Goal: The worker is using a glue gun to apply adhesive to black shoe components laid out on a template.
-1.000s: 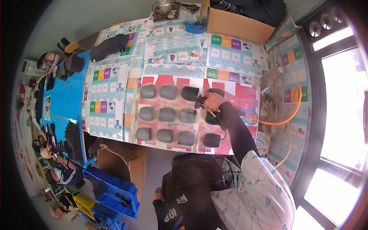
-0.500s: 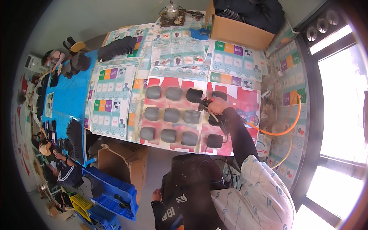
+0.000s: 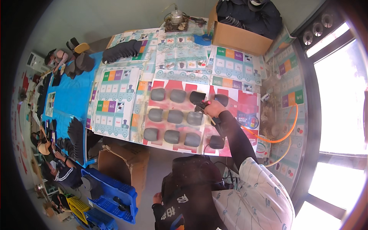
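My right hand [image 3: 215, 109] grips a spray gun [image 3: 201, 105] with a red knob, held over the right part of a red and white printed sheet [image 3: 239, 99]. Several rounded dark pieces lie in rows on that sheet. Below the gun's nozzle are a black piece [image 3: 197, 96] in the far row and a greyer piece [image 3: 194, 118] in the middle row. Part of another piece [image 3: 221, 100] shows beyond my hand, and my forearm covers much of one nearer me. Low in the view, my left hand [image 3: 157, 198] hangs beside my body, its fingers too hidden to read.
An orange hose [image 3: 293, 124] loops at the right. A cardboard box [image 3: 241, 38] of dark pieces stands at the back, near a metal pot [image 3: 176, 17]. Blue crates [image 3: 115, 191] and an open carton [image 3: 122, 165] sit lower left. Other people work at far left.
My right hand and the spray gun have shifted left and slightly nearer me over the pieces. The whole view has also shifted a little. My left hand stays low.
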The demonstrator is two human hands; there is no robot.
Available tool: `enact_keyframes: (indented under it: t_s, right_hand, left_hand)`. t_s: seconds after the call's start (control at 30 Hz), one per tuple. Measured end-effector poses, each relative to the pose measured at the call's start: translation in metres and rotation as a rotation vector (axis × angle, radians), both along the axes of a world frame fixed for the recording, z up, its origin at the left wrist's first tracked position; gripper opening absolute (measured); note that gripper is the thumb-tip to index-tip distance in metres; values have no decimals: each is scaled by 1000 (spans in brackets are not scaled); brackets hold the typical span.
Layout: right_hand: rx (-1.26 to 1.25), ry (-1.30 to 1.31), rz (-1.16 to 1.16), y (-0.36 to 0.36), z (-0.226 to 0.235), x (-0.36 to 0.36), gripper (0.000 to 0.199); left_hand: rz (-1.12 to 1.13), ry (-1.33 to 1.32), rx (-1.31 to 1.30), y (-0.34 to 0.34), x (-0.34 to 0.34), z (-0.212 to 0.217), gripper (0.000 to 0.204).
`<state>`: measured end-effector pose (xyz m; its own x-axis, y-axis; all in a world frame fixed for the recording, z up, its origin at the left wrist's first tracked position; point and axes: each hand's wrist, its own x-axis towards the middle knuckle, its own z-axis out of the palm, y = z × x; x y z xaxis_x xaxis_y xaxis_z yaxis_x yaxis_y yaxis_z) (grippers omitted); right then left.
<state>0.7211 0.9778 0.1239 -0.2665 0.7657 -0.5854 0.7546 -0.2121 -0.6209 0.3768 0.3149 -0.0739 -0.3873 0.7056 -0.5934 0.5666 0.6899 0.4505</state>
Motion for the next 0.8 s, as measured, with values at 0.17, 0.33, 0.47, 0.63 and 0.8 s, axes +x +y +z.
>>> enact_keyframes:
  t_s: [0.17, 0.33, 0.47, 0.63, 0.8]
  right_hand:
    - [381, -49, 88, 3, -38, 14, 22]
    - [91, -139, 34, 1, 1, 6, 23]
    - [-4, -213, 16, -7, 24, 13, 25]
    - [-206, -169, 67, -19, 56, 7, 34]
    - [164, -23, -40, 1, -4, 31, 30]
  left_hand:
    - [109, -80, 27, 1, 2, -8, 24]
    - [153, -109, 65, -15, 4, -15, 22]
    - [394, -276, -76, -14, 8, -13, 24]
    - [284, -272, 2, -15, 15, -6, 31]
    - [347, -242, 38, -11, 11, -11, 32]
